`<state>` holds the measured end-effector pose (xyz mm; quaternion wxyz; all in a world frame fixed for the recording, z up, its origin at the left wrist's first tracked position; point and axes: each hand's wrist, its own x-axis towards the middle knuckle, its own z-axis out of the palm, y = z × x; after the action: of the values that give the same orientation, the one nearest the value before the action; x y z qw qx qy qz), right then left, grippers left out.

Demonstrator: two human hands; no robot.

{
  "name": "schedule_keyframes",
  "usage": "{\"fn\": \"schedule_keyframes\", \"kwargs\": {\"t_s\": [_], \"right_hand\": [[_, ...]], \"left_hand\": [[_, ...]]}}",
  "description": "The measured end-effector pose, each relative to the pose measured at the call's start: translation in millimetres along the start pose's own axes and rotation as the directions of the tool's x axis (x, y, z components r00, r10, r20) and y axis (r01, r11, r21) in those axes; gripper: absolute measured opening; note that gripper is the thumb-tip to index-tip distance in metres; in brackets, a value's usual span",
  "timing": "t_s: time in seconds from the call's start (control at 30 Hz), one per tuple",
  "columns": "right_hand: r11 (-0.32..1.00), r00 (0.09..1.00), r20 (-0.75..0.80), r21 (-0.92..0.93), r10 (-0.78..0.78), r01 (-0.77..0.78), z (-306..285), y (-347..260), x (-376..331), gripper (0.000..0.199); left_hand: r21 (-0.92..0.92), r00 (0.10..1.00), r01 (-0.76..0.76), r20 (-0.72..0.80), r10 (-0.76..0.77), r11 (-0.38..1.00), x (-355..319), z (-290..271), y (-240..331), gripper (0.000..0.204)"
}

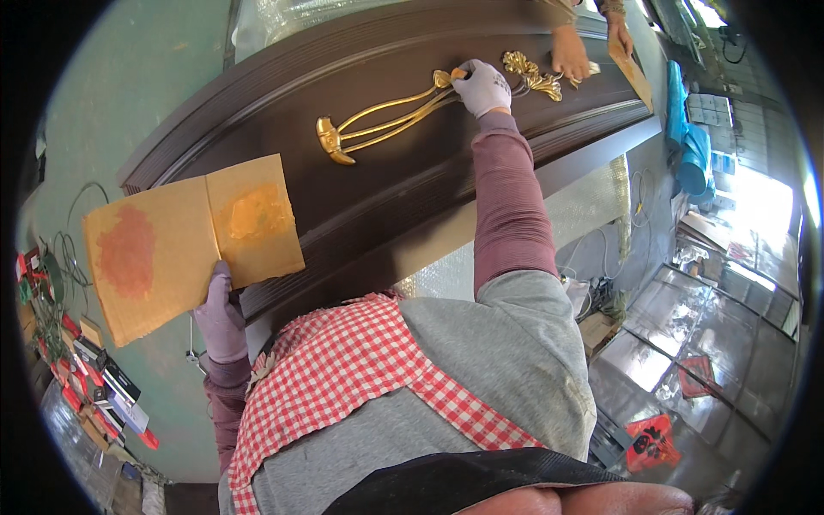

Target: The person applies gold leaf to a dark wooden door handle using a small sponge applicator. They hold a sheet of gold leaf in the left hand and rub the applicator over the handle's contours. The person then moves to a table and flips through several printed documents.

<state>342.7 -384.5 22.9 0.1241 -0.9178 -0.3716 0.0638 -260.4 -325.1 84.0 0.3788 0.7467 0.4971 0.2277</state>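
Note:
My left hand (223, 319), in a pale purple glove, grips the lower edge of a folded sheet of cardboard (184, 236). One half bears a reddish smear, the other a thick orange one. Stretched out over a dark brown door panel (292, 81), my gloved right hand (483, 88) is closed at the gold door handle (386, 110). A small orange piece (459, 74) shows at its fingertips; its kind I cannot make out. The handle's curved rods run left to a claw-shaped gold end. Right of my hand lies a leafy gold ornament (534, 75).
At the far right, a co-worker's hand (570, 53) reaches to the ornament; their other hand (620, 36) holds a cardboard piece (632, 75). Blue rolls (693, 159) stand beyond the panel. Boxes and tools (107, 390) lie at left. Bubble wrap (592, 206) hangs below the panel.

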Motion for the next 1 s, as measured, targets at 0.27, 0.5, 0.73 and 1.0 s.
{"fn": "schedule_keyframes", "kwargs": {"t_s": [0.27, 0.5, 0.73, 1.0], "right_hand": [[0.681, 0.869, -0.385, 0.728, 0.310, 0.079, -59.5, -4.1, -28.0, 0.031], [-0.270, 0.836, -0.271, 0.860, 0.478, 0.433, -145.6, -46.2, -151.9, 0.021], [-0.340, 0.970, 0.037, 0.939, 0.240, 0.048, -66.2, -111.1, -271.9, 0.020], [-0.430, 0.902, 0.425, 0.802, -0.078, -0.415, 44.7, -299.8, -397.4, 0.027]], "left_hand": [[-0.146, 0.999, 0.011, -0.051, -0.019, 0.989, -7.3, -10.4, -1.7, 0.023], [-0.125, 0.986, -0.159, -0.078, 0.150, 0.979, -30.1, -35.4, -31.5, 0.030], [-0.172, 0.992, -0.126, -0.001, 0.128, 0.977, -47.9, -76.0, -41.5, 0.028], [-0.607, 0.990, -0.069, 0.056, 0.129, 0.792, -92.0, -171.3, -119.6, 0.027]]}}
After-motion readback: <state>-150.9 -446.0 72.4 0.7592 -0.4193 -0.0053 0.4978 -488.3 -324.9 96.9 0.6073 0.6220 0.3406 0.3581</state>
